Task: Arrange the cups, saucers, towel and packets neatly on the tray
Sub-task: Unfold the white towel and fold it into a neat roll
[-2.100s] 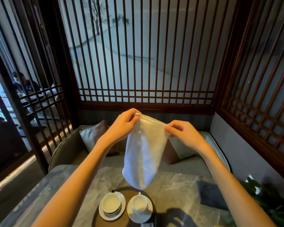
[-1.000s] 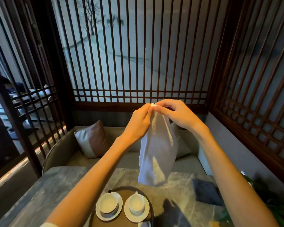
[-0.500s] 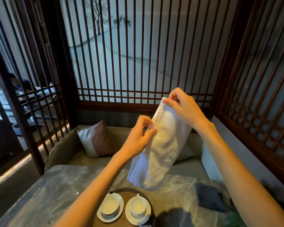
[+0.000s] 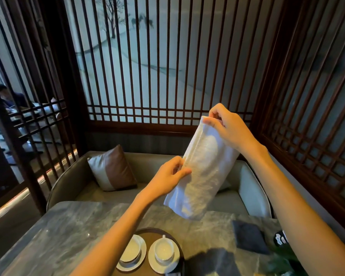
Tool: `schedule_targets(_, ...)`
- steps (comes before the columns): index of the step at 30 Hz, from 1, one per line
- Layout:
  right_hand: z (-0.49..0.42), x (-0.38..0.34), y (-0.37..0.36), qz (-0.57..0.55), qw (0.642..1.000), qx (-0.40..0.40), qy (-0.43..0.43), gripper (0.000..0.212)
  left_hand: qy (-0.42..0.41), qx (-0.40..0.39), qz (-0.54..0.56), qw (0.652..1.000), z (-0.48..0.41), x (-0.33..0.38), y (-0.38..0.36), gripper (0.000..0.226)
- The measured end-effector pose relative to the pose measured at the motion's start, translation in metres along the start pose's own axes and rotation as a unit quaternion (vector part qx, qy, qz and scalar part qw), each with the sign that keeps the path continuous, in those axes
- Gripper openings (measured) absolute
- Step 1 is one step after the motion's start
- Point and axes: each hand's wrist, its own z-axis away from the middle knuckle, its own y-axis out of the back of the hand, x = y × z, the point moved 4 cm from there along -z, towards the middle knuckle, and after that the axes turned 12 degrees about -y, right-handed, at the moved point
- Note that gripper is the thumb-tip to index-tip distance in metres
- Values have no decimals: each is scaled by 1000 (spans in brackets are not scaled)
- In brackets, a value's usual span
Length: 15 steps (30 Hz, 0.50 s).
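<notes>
At the far left, behind a dark wooden lattice screen point(image 4: 157, 76) that walls the booth on three sides, we make out a seated person point(image 4: 6, 96), dim and crossed by bars. A grey sofa point(image 4: 72, 180) curves behind a grey marble table point(image 4: 68, 232), with one grey and brown cushion point(image 4: 112, 169) propped on it.

Our left hand point(image 4: 167, 179) pinches the towel's left edge about midway, thumb in front, fingers curled behind. The white towel point(image 4: 203, 172), folded long, hangs tilted in the air above the table, past the far rim of the tray point(image 4: 161, 232). Our right hand point(image 4: 227, 128) grips its top end between thumb and bent fingers. A dark cloth point(image 4: 249, 238) lies flat on the table to the right, and blurred green leaves point(image 4: 283, 261) fill the lower right corner.

The left forearm covers part of the left cup point(image 4: 132, 249), and the frame's bottom edge cuts off the near part of the round tray.

We count two white cups, the right cup point(image 4: 164, 251) in full view, each on its own saucer point(image 4: 154, 264), one towel and one tray.
</notes>
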Motion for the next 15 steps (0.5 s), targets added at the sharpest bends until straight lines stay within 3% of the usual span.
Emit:
schedule_targets(6,0,15,3,-3,999,34,-28,27,12,-12,-3,1000,-2,-7,4,21)
schedule_targets(12,-6,31,14,-30,992,83,-89,24,20,-159,86,983,24,-15,-9,10)
schedule_targets(15,-7,38,23,-43,990,93,-97,25,41,-188,93,977,36,-31,-8,29)
